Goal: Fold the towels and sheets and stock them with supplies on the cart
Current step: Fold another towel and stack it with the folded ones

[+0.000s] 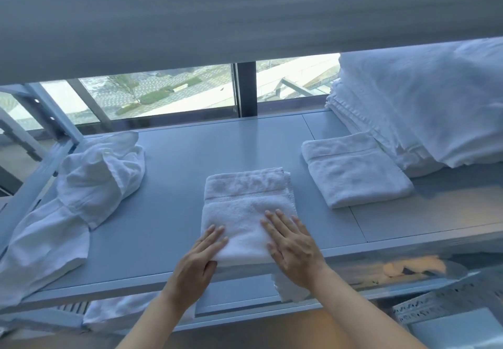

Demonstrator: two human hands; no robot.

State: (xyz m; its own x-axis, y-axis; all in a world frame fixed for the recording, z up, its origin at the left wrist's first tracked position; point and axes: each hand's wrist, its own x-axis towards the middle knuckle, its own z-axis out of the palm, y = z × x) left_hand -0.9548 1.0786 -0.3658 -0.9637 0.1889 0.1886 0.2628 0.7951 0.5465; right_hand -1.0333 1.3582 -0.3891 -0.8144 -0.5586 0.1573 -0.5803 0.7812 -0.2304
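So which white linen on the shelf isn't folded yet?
The crumpled heap at the shelf's left end; the centre towel under both hands and the right towel lie folded flat.

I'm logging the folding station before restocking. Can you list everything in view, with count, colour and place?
Folded towel: one, white, centre of the shelf, near edge.
Second folded towel: one, white, to its right.
Linen stack: one pile, white, far right.
Crumpled linen: one heap, white, left, hanging over the edge.
Shelf: one, grey-blue, below the window.
Window blind: one, grey, top.
Left hand: flat on the centre towel's near left corner.
Right hand: flat on its near right side.
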